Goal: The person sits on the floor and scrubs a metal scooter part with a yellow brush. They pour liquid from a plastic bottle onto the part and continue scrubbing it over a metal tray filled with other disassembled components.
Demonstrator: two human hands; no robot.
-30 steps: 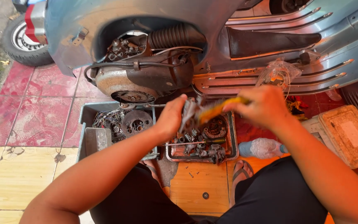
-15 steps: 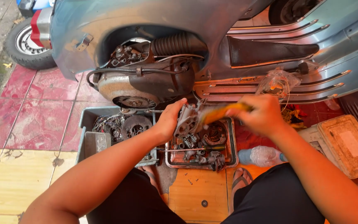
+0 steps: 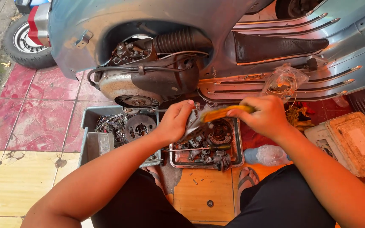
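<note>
Two hands meet above a metal tray (image 3: pixel 238 143) of greasy engine parts: the left hand (image 3: pixel 175 121) grips a grey metal part (image 3: pixel 192 128), the right hand (image 3: pixel 266 115) is clamped on a yellow-handled tool (image 3: pixel 221 113). Beside it, a grey bin (image 3: pixel 90 143) holds wires and a round plate (image 3: pixel 140 126).

Open-air repair spot, tiled pavement (image 3: pixel 34 126), stripped scooter (image 3: pixel 157 50), parts trays (image 3: pixel 172 160)

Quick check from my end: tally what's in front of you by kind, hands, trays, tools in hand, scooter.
Hands: 2, left hand on a grey metal part, right hand holding a yellow-handled brush
Trays of parts: 2, grey plastic tray and metal tray
Brushes: 1
Held metal parts: 1
Scooters: 1, blue scooter lying on its side
Total: 7
</note>
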